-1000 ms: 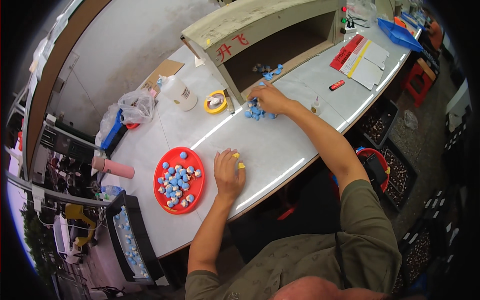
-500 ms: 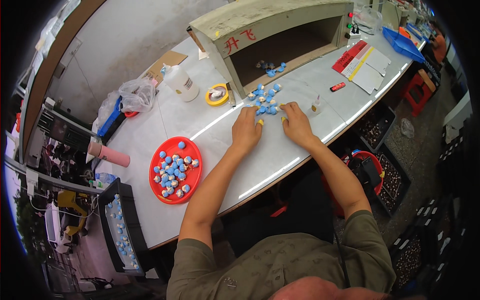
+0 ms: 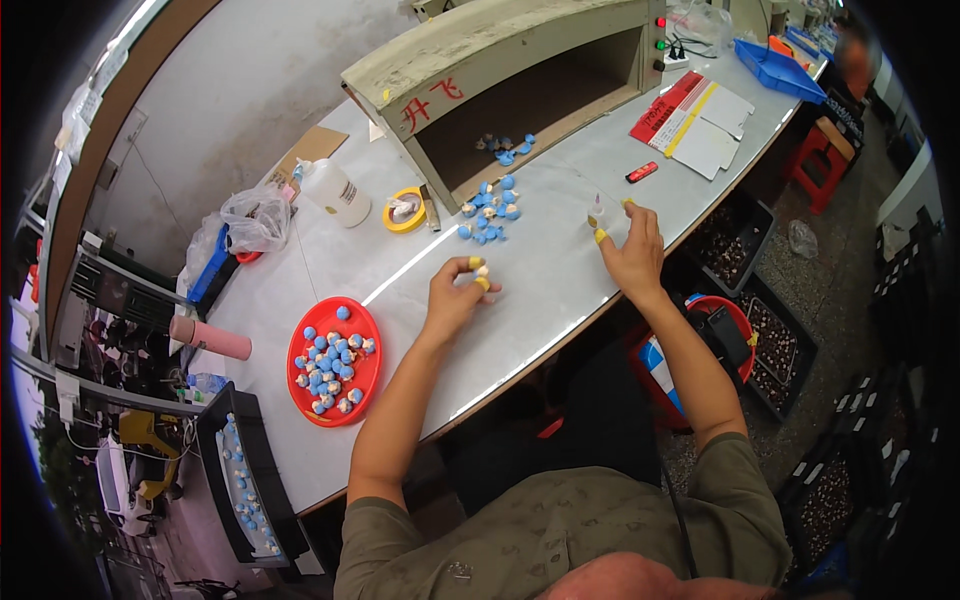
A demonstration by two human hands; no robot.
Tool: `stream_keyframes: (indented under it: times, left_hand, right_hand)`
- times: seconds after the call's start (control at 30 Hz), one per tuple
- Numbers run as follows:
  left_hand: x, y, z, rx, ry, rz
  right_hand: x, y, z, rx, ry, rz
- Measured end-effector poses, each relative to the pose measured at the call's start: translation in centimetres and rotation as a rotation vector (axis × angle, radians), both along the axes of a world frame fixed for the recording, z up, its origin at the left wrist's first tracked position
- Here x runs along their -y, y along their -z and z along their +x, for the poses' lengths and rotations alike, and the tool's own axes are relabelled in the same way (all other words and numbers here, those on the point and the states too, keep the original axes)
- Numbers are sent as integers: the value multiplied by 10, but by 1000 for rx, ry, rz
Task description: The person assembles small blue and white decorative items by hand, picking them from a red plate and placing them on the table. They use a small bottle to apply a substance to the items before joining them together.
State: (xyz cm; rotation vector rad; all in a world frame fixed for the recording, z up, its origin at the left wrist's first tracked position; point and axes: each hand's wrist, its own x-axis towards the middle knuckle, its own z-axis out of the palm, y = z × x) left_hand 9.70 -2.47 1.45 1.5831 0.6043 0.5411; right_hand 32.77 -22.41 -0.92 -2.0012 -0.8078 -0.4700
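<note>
My left hand (image 3: 455, 300) is closed in a pinch over the middle of the table. Between its yellow-covered thumb and fingertip sits a small cream-coloured piece (image 3: 483, 271), too small to make out fully. My right hand (image 3: 635, 255) has thumb and forefinger apart, both with yellow tip covers, beside a small clear dropper bottle (image 3: 596, 212) standing upright. The hand does not seem to grip that bottle. Beyond my left hand lies a loose cluster of small blue-and-cream balls (image 3: 490, 210). A red round tray (image 3: 372, 375) to the left carries several more such balls.
A beige box-shaped machine (image 3: 420, 110) stands at the back, with blue pieces (image 3: 505, 150) in its opening. Nearby are a white bottle (image 3: 335, 195), yellow tape (image 3: 390, 222), a pink tumbler (image 3: 212, 337), a red marker-like item (image 3: 641, 172) and a flattened carton (image 3: 695, 125). A black bin (image 3: 215, 440) stands left.
Both hands have left the ball cluster. My left hand drew back toward me and left, now pinching a small cream piece. My right hand moved right to the dropper bottle. The view shifted slightly.
</note>
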Motion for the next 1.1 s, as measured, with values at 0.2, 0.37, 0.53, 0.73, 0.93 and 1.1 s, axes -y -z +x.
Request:
stream_keyframes:
  times: [0.2, 0.37, 0.53, 0.73, 0.93, 1.1]
  left_hand:
    - [1, 0, -63, 87, -55, -504]
    - [-2, 3, -78, 71, 70, -577]
    - [-6, -5, -82, -90, 140, -679]
    - [-1, -5, -91, -61, 155, -689]
    - [-6, -5, -95, -68, 161, -704]
    - [-5, 2, -94, -92, 219, -653]
  right_hand:
    - [-23, -1, 23, -67, 0, -207]
    - [-40, 3, 3, -177, -261, 102]
    - [-51, -7, -67, -614, -653, 219]
    - [-57, -12, -117, -591, -773, 125]
    - [-58, -17, -140, -596, -859, 199]
    - [-46, -4, -150, -340, -914, 324]
